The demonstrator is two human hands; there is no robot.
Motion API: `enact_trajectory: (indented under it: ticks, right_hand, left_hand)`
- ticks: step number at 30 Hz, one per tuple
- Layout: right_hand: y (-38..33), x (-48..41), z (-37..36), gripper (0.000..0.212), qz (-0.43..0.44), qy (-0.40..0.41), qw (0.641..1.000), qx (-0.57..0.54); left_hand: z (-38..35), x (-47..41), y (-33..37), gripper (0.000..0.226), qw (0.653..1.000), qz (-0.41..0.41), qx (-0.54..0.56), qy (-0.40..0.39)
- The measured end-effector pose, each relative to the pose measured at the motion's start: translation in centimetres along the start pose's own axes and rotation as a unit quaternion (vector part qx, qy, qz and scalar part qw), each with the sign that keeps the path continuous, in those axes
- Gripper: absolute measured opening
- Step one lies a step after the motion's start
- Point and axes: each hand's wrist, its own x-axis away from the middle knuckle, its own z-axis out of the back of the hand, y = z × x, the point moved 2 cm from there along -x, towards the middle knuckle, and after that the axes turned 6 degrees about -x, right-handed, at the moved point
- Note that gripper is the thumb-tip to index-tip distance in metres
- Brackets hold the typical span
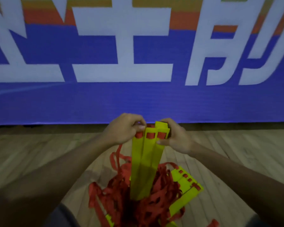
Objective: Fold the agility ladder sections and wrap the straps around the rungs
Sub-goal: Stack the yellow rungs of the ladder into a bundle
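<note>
Before blue banner (138,102) | left hand (124,128), right hand (176,138) clamp yellow rungs (146,161) | red straps (118,195) tangled beneath

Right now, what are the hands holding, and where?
The yellow rungs, bundled upright, held at the top end: left hand pinches the left edge, right hand grips the right edge.

Blue banner (138,102) carried large white Chinese characters, tops cropped; middle one resembled 主; others unclear
</note>
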Motion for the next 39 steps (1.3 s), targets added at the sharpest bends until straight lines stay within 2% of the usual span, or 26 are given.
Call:
enact_trajectory:
  ticks: [2,5,7,9,11,15,19,21,26,30,34,39]
  right_hand:
    - [0.5,1.1,0.3,0.066,0.005,-0.041,0.999,-0.013]
    - [0.3,2.0,1.4,0.085,0.029,-0.108,0.993,-0.028]
    - [0.1,2.3,2.0,0.083,0.063,-0.129,0.989,-0.022]
    - [0.2,2.4,2.0,0.071,0.095,-0.113,0.989,-0.002]
    - [-0.1,2.3,1.7,0.058,0.12,-0.078,0.989,0.029]
    - [-0.9,2.1,1.4,0.032,0.133,-0.028,0.989,0.054]
    - [-2.3,2.7,1.5,0.028,0.151,0.063,0.983,0.086]
    - [-2.8,3.2,1.0,0.031,0.156,0.068,0.983,0.073]
    - [-2.8,3.3,-0.8,0.055,0.135,-0.039,0.985,0.098]
    - [-3.0,2.7,-0.2,0.043,0.089,-0.112,0.99,0.021]
    - [-2.3,3.1,0.2,0.035,0.13,-0.028,0.988,0.078]
    - [-1.0,2.6,0.8,0.028,0.106,0.058,0.991,0.048]
  left_hand:
    - [-2.2,1.1,-0.1,0.015,1.0,0.011,0.027,0.004]
    - [-3.6,2.3,0.3,0.02,0.995,0.008,0.09,0.05]
    - [-3.8,2.7,1.2,0.029,0.995,-0.016,0.101,0.016]
    - [-3.9,2.9,2.2,0.032,0.993,-0.023,0.105,-0.041]
    - [-4.0,2.6,2.7,0.033,0.996,-0.001,0.075,-0.042]
    - [-4.0,2.3,1.9,0.019,0.999,0.015,0.011,0.039]
    - [-2.7,2.8,2.2,0.024,0.992,0.029,0.012,0.121]
    - [-2.1,3.3,2.3,0.024,0.989,0.044,0.034,0.135]
    - [-3.0,4.1,0.8,0.021,0.994,0.074,0.025,0.071]
    - [-3.1,3.4,-0.2,0.014,0.991,0.103,0.049,0.07]
    - [-3.5,3.5,0.2,0.017,0.986,0.123,0.083,0.075]
    - [-3.2,4.2,1.1,0.033,0.959,0.121,0.258,-0.005]
